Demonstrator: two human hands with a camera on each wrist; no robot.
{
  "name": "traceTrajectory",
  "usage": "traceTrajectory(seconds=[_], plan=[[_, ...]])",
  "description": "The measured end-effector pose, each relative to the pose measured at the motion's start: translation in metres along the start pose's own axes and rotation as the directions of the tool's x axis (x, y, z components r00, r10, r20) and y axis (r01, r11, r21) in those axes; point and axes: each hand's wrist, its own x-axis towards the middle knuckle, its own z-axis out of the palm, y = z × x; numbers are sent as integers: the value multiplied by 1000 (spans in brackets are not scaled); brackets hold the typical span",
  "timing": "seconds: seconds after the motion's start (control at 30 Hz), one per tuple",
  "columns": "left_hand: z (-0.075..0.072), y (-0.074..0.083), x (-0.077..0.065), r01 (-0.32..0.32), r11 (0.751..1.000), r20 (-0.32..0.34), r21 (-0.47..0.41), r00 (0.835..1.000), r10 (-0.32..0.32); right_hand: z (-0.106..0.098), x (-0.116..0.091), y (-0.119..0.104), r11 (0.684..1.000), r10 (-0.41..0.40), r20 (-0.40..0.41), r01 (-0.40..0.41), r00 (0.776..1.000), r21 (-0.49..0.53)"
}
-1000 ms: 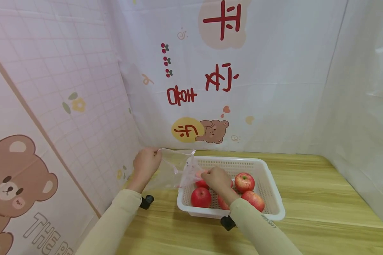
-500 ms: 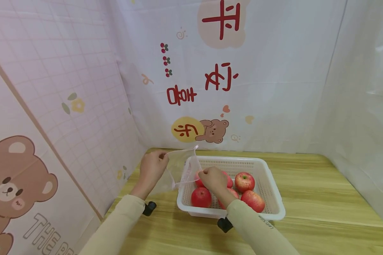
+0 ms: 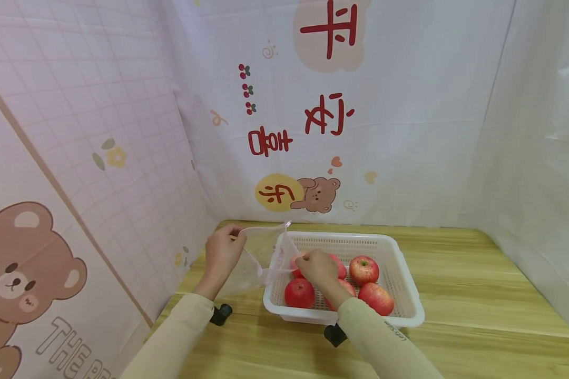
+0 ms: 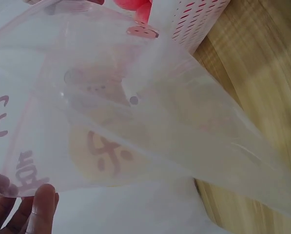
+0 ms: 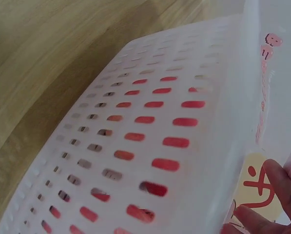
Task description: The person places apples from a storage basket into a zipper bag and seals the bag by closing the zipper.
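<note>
A clear zip bag (image 3: 255,253) with a pink-edged mouth is stretched between both hands, its mouth spread apart. My left hand (image 3: 224,252) pinches one edge of the mouth, with thumb and fingers on the film in the left wrist view. The opposite edge is pinched by my right hand (image 3: 319,267), over the left part of a white plastic basket (image 3: 408,284). A small pink slider (image 4: 143,32) shows on the bag's rim. Inside the basket lie several red apples (image 3: 299,293), some partly hidden by the right hand and forearm.
The basket stands on a wood-grain table (image 3: 460,284), its slotted side (image 5: 135,122) filling much of the right wrist view. A white printed curtain (image 3: 408,105) hangs behind the table, and a printed bear panel (image 3: 33,273) stands at the left.
My left hand has moved slightly right, nearer the basket. The bag's mouth has spread wider between the hands, while the right hand has shifted a little left. Basket and apples stay put.
</note>
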Motion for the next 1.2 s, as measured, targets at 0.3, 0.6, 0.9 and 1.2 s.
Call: traceTrajectory(seconds=[0.3,0.6,0.9,1.2], plan=[[-4,-5,1,5,998,-30,-63,1000,-7,-2,5,12,999,28,17,-27,999,-24],[-1,-1,-2,-6,998,5,-60,1000,6,-3,3,5,999,-34,33,35,999,-37],[10,1,-8,5,998,13,-70,1000,-4,-2,2,6,999,-35,34,35,999,5],[24,0,-10,21,997,-10,-80,1000,-22,-2,0,9,996,-57,27,55,998,69]])
